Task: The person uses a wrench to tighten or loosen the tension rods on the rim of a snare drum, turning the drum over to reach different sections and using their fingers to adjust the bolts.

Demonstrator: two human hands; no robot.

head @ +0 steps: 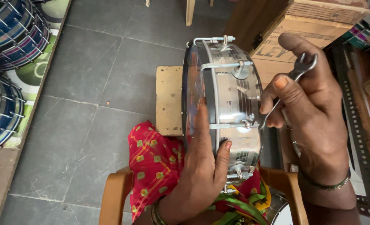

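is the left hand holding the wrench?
No, the small metal wrench is in the right hand; the left hand lies flat on the steel drum.

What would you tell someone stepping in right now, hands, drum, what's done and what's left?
Left hand: flat against the drum, steadying it on edge on the lap over the wooden chair.
Right hand: grip on a small spanner, its tip at a tension bolt on the shell.
Done: hooks and bolts are fitted around the visible rim.
Left: cannot tell how tight each bolt is; check each one.
Finished drums are stacked at far left.
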